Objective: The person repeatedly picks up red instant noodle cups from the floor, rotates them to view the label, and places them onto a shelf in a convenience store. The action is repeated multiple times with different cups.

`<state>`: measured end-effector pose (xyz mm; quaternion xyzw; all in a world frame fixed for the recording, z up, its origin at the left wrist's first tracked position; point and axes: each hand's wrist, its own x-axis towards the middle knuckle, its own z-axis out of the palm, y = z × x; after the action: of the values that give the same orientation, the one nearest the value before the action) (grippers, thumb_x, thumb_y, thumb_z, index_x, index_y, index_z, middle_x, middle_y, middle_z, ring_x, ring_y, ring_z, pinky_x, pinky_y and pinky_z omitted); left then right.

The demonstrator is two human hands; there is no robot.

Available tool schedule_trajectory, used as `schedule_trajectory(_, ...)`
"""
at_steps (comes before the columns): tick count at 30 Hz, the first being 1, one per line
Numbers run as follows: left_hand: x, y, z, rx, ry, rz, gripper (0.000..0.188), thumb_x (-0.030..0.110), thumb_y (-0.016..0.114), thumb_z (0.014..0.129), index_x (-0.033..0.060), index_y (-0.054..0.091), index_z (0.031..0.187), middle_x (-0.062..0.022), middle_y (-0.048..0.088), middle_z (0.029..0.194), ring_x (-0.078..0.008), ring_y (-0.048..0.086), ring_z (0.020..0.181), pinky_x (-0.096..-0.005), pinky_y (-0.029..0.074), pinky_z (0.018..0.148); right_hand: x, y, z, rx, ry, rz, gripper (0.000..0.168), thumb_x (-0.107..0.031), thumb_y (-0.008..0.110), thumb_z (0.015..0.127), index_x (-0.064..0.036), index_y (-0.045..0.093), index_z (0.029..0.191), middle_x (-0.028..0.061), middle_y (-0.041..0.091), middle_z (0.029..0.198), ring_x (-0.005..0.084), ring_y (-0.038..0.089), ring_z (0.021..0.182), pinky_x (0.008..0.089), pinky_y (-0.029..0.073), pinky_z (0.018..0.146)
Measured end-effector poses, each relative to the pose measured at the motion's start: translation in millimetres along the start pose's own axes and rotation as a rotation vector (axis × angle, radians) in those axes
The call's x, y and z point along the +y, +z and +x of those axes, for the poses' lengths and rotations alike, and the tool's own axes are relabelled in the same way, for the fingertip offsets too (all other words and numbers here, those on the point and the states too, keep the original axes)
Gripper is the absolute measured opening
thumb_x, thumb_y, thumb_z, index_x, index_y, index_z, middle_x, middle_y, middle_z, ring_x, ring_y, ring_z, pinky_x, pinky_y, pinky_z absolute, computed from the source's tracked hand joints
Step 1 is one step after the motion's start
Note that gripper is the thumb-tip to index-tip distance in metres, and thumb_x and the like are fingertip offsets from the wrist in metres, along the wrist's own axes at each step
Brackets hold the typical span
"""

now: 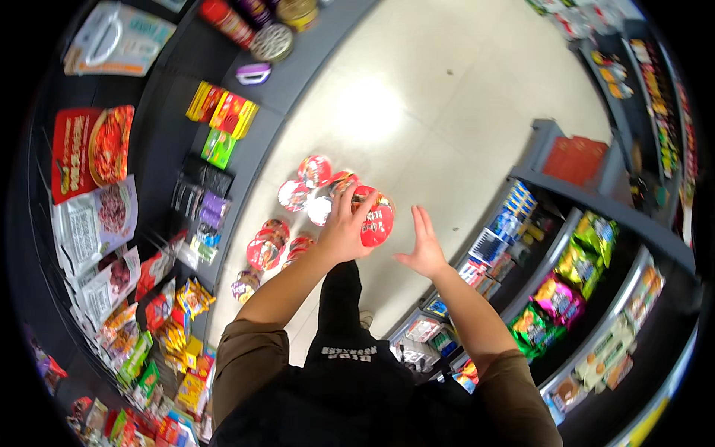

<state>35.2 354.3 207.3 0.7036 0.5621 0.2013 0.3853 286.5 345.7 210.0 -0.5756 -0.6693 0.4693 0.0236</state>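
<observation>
My left hand (344, 226) is on a red instant noodle cup (377, 226), its fingers spread over the cup's upper left side. To the right of that cup, with a gap between, my right hand (423, 246) is raised with thumb and fingers apart and holds nothing. Just beyond my left hand, more round cups with red lids (314, 170) and a white-and-red cup (294, 195) stand on the floor. Left of my left forearm are stacked red cups (263, 251) and purple-topped cups (245, 286). My left hand partly hides some cups behind it.
A dark shelf unit (262, 120) with boxes, jars and hanging food packets runs along the left. At the right, shelves hold bagged snacks (578, 262), egg cartons (606, 352) and small packs. A red box (575, 160) sits at the shelf end beside the pale tiled floor (447, 112).
</observation>
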Motion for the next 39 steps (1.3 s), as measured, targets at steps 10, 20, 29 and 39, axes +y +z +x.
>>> schedule_trajectory(10, 225.4, -72.4, 19.9, -0.3, 0.33, -0.133, 0.127, 0.026, 0.099, 0.049, 0.0143, 0.032, 0.157, -0.0268, 0.019, 0.158, -0.0476, 0.04, 0.136, -0.0511, 0.047, 0.109, -29.6, -79.3, -130.3, 0.589, -0.182, 0.236, 0.119, -0.024, 0.098, 0.056, -0.004, 0.03, 0.152, 0.0209, 0.046, 0.147, 0.04, 0.045, 0.139, 0.0457, 0.04, 0.116)
schedule_trajectory(20, 362.8, -33.6, -23.0, -0.801, 0.576, -0.676, 0.159, 0.04, 0.102, 0.051, 0.0123, -0.007, 0.163, -0.0192, 0.008, 0.168, -0.038, 0.016, 0.155, -0.0511, 0.026, 0.122, -64.4, -102.4, -363.9, 0.962, -0.04, 0.731, 0.109, -0.027, 0.099, 0.059, -0.003, 0.038, 0.146, 0.0114, 0.051, 0.145, 0.0224, 0.054, 0.13, 0.0391, 0.046, 0.11)
schedule_trajectory(29, 496.1, 11.5, -149.5, -1.153, 0.742, -0.539, 0.101, 0.022, 0.099, 0.059, 0.005, 0.048, 0.145, -0.0095, 0.057, 0.144, -0.022, 0.056, 0.13, -0.0382, 0.043, 0.111, -134.7, -85.7, -561.1, 1.121, -0.54, 0.699, 0.066, -0.028, 0.068, 0.095, -0.009, 0.038, 0.151, 0.01, 0.053, 0.145, 0.027, 0.05, 0.135, 0.0495, 0.04, 0.115)
schedule_trajectory(39, 549.8, 74.9, -310.4, -0.996, 0.833, -0.664, 0.131, 0.018, 0.098, 0.064, 0.0017, 0.004, 0.154, -0.0179, 0.041, 0.147, -0.0275, 0.05, 0.136, -0.042, 0.042, 0.112, -129.5, 39.3, -674.1, 1.671, -0.14, 0.827, 0.119, -0.029, 0.096, 0.067, -0.005, 0.022, 0.158, 0.0143, 0.036, 0.156, 0.0282, 0.031, 0.149, 0.0463, 0.03, 0.12)
